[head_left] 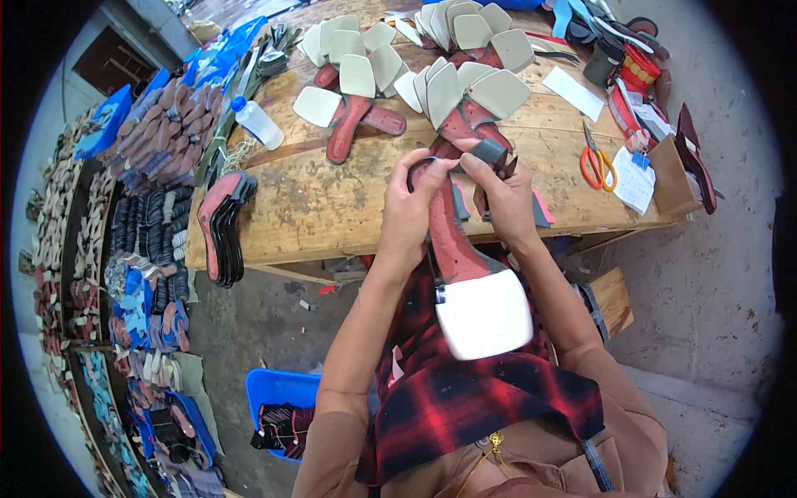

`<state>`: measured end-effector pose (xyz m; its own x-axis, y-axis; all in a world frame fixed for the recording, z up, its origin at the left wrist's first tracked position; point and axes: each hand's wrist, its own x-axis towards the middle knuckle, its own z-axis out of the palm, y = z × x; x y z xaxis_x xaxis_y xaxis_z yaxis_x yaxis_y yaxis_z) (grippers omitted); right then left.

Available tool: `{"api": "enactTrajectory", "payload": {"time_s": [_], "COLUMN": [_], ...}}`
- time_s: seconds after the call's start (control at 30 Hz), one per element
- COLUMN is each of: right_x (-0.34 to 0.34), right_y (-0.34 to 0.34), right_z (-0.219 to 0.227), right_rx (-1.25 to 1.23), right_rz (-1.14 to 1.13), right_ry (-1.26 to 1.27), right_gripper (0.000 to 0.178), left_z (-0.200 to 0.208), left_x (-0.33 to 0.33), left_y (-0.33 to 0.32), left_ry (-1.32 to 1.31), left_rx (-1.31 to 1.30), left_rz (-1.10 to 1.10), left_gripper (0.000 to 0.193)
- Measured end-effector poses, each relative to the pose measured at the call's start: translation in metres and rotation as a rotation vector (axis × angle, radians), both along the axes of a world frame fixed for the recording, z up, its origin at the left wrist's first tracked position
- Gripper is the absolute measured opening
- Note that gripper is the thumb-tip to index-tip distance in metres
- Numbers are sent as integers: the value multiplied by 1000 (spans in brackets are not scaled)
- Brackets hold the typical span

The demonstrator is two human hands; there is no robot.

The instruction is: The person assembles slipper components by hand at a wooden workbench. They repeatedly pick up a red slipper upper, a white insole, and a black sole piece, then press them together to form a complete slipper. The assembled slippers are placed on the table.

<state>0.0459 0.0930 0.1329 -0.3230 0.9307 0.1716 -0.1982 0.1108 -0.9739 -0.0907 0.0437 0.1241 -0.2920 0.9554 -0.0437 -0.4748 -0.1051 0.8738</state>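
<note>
Over the table's front edge my left hand (408, 203) grips the heel end of a red shoe insole (452, 241). The insole's broad white toe part (484, 317) points down toward my apron. My right hand (505, 199) is closed around a dark strip (490, 153) beside the heel, its fingers close to those of my left. The strip seems to run along the heel's rim; the fingers partly hide where the two meet. Just beyond my hands lie more red insoles (459, 124) with cream toe parts (446, 93), fanned in overlapping piles.
On the wooden table (307, 207) are orange-handled scissors (598, 166), a white bottle with a blue cap (258, 124) and a stack of insoles (224, 220) at the left edge. A blue bin (282, 388) stands on the floor. Shelves of shoe parts (83, 290) line the left.
</note>
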Motion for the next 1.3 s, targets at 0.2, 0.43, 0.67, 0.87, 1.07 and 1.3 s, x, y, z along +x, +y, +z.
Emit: {"api": "enactTrajectory", "payload": {"time_s": [0.2, 0.43, 0.67, 0.87, 1.07, 1.3], "right_x": [28, 70, 53, 22, -1, -19], "right_y": [-62, -44, -59, -57, -65, -68], "right_z": [-21, -52, -80, -33, -35, -64], "right_rx": [-74, 41, 17, -186, -577, -876], "right_rz": [72, 269, 435, 332, 635, 491], "right_ry": [6, -70, -110, 131, 367, 358], "right_gripper": [22, 23, 78, 65, 53, 31], "left_z": [-33, -62, -102, -57, 7, -13], "left_x": [2, 31, 9, -9, -34, -68], "left_y": [-10, 10, 7, -53, -104, -126], "left_ry": [-54, -50, -567, -276, 1001, 395], "left_rx": [-49, -167, -279, -284, -61, -20], "left_rz": [52, 137, -69, 127, -56, -526], "left_gripper": [24, 26, 26, 45, 68, 70]}}
